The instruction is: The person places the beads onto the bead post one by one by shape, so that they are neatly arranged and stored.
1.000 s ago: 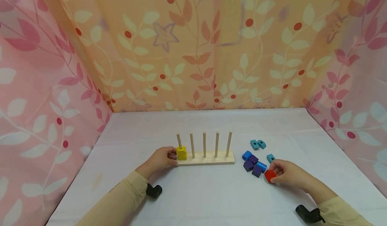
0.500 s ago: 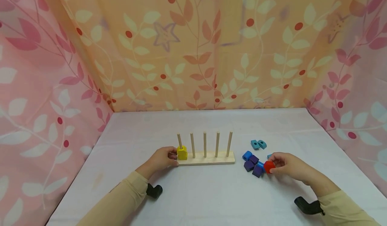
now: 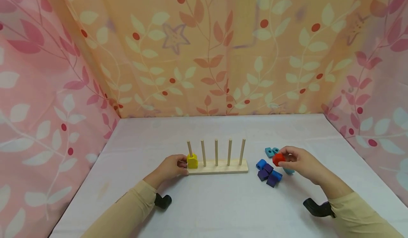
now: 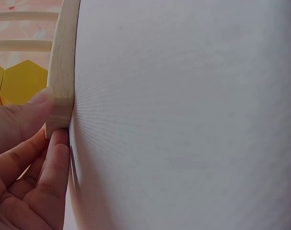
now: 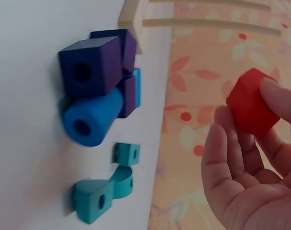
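My left hand pinches the left end of a wooden peg board with several upright pegs. In the left wrist view its thumb lies on the board's edge and its fingers press the end. Yellow blocks are stacked on the leftmost peg; the other pegs are bare. My right hand holds a red six-sided block between thumb and fingers, raised above the table to the right of the board. In the head view the red block overlaps the teal blocks behind it.
Purple blocks and blue cylinder-like blocks lie clustered right of the board, holes visible in the right wrist view. Another teal block is partly hidden beneath my right hand. Floral cloth walls enclose the white table.
My right hand has lifted the red block from the table beside the purple and blue cluster, moving it up and away from me. The left hand keeps its place on the peg board.
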A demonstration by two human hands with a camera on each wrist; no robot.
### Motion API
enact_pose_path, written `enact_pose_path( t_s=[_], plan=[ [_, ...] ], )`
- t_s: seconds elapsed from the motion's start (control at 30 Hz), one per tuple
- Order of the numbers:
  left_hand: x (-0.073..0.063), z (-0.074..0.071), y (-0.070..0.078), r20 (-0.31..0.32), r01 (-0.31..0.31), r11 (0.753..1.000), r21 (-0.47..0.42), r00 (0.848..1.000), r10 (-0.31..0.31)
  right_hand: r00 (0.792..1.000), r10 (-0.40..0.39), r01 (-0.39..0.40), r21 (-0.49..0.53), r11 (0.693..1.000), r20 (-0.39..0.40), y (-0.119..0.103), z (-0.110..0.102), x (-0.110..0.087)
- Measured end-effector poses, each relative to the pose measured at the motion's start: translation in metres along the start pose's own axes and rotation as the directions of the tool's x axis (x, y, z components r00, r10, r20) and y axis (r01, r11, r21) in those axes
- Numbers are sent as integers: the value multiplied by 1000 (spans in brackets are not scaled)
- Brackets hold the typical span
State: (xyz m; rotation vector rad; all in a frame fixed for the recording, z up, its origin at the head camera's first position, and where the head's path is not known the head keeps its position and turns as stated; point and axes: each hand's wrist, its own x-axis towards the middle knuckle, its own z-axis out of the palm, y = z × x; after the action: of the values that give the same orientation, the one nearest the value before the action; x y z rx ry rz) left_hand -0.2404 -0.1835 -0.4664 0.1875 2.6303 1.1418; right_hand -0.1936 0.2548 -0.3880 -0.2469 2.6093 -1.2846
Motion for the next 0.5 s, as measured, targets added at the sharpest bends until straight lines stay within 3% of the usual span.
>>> enact_pose_path(
  t_s=[0.17, 0.5],
  plan=[
    [-2, 0, 0, 10, -3, 1000, 3, 1000, 3, 998, -52, 51, -32, 998, -35, -16, -1, 8],
    [-4, -1, 4, 13, 12, 1000, -2, 1000, -12, 989, -147, 145, -43, 988, -31, -52, 1, 20]
  ],
)
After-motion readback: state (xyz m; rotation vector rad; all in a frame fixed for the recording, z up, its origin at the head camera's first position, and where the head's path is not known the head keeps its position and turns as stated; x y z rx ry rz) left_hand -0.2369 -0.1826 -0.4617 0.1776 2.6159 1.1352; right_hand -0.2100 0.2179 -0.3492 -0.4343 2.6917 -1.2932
